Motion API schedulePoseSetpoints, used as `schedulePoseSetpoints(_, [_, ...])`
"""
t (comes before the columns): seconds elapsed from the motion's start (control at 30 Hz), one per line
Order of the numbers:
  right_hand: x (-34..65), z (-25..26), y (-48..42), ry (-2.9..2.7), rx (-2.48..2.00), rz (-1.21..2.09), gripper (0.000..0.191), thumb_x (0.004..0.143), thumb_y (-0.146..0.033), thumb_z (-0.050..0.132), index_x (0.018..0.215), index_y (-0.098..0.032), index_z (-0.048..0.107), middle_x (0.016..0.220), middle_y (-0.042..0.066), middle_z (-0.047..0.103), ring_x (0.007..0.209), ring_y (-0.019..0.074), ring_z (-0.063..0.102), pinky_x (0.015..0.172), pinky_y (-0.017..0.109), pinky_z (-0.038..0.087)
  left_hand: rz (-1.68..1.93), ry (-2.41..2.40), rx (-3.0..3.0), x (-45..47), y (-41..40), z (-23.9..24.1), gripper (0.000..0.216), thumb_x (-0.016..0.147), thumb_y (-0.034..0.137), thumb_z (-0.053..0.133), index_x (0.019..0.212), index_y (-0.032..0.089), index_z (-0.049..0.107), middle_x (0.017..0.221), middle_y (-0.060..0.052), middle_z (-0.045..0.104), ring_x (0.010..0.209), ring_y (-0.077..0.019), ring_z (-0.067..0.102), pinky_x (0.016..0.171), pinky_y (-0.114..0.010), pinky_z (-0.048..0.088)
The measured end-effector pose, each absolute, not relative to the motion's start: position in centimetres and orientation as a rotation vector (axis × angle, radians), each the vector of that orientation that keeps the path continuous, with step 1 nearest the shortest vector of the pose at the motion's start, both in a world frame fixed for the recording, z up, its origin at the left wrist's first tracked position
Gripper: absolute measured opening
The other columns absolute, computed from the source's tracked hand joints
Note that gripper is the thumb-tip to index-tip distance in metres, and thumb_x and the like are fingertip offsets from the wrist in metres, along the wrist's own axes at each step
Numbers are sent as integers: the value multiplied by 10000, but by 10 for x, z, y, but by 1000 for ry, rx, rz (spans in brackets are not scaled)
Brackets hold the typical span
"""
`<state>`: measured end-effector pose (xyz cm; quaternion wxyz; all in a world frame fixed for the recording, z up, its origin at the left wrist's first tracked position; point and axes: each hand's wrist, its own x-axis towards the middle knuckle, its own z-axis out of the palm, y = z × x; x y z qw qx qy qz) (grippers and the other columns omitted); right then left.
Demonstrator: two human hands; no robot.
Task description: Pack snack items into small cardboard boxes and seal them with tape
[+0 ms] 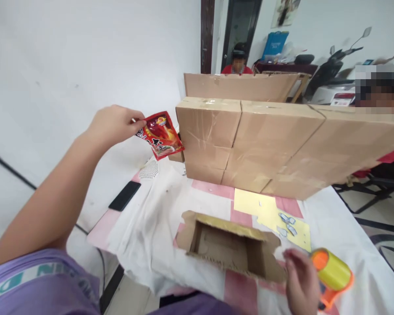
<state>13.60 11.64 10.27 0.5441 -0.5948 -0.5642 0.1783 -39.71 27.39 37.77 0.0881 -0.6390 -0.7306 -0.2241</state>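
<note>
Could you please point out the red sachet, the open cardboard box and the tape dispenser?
red sachet (160,134): head view, middle of its front.
open cardboard box (228,224): head view, far flap.
tape dispenser (333,272): head view, yellow roll.

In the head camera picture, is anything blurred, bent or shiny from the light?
Head view: the right hand by the tape dispenser is motion-blurred; the left hand and its red packet look sharper; the stacked cardboard boxes bow from wide-lens distortion; glare sits on the packet's foil; lighting is soft, shadows faint.
</note>
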Motion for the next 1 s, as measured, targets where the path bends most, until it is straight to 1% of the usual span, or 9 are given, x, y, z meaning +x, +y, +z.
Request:
schedulePoseSetpoints(0.17, [128,195,150,-1584,-927,340,209,899,-337,688,1084,-258,635,1076,87,683,1045,275,671,977,493,525,-790,-1837,-2119,-322,186,397,246,958,266,575,979,92,748,719,30,550,875,-236,681,910,-467,478])
schedulePoseSetpoints(0.3, [81,277,157,-1957,-732,620,659,838,-410,785,1417,-279,500,1422,116,606,1305,295,592,1100,474,480,-1033,-1633,-2346,-264,136,393,248,966,279,592,978,71,727,783,25,569,922,-210,657,835,-350,497])
schedulePoseSetpoints(0.37, [57,293,160,-2039,-649,883,792,791,-478,824,1464,-264,466,1449,105,598,1337,294,576,1109,457,483,-1185,-1603,-2391,-239,119,388,242,962,281,618,976,65,725,784,16,566,951,-219,647,769,-292,484])
schedulePoseSetpoints(0.5, [41,283,161,-2054,-585,1217,606,793,-499,813,1285,-186,648,1260,81,728,1160,298,689,1021,436,550,-1352,-1544,-2390,-212,98,365,231,987,321,599,1008,122,715,870,4,612,1024,-260,657,798,-371,554])
schedulePoseSetpoints(0.6, [59,268,151,-1962,-682,1159,518,798,-463,813,1219,-185,698,1200,59,760,1101,295,717,973,416,574,-1446,-1494,-2266,-210,90,327,194,963,305,651,1120,190,661,1134,-28,628,1211,-327,598,926,-489,573])
schedulePoseSetpoints(0.67, [78,263,144,-1922,-761,1111,486,798,-446,815,1196,-187,712,1171,55,771,1066,293,731,925,400,592,-1521,-1535,-2204,-213,86,293,167,939,285,675,1088,213,650,1128,-46,638,1204,-338,606,932,-492,577])
schedulePoseSetpoints(0.8, [105,257,136,-2075,-872,1163,454,798,-431,807,1178,-198,721,1074,33,791,929,263,748,798,346,599,-953,-1716,-2796,-215,85,226,132,896,327,683,1002,264,731,1055,-52,725,997,-302,699,924,-469,569])
schedulePoseSetpoints(0.9, [107,250,136,-2384,-993,1104,340,835,-357,746,1133,-196,727,946,9,790,788,213,719,689,281,548,-398,-1610,-3122,-212,88,193,334,794,357,770,1122,296,755,1371,-76,651,1272,-361,593,1067,-498,505])
schedulePoseSetpoints(1.0, [94,240,136,-2665,-1128,912,261,872,-258,651,1118,-194,713,933,28,778,770,192,693,667,250,485,-331,-1540,-3079,-209,88,173,262,800,337,763,1055,288,791,1451,-101,595,1440,-393,438,1170,-554,404])
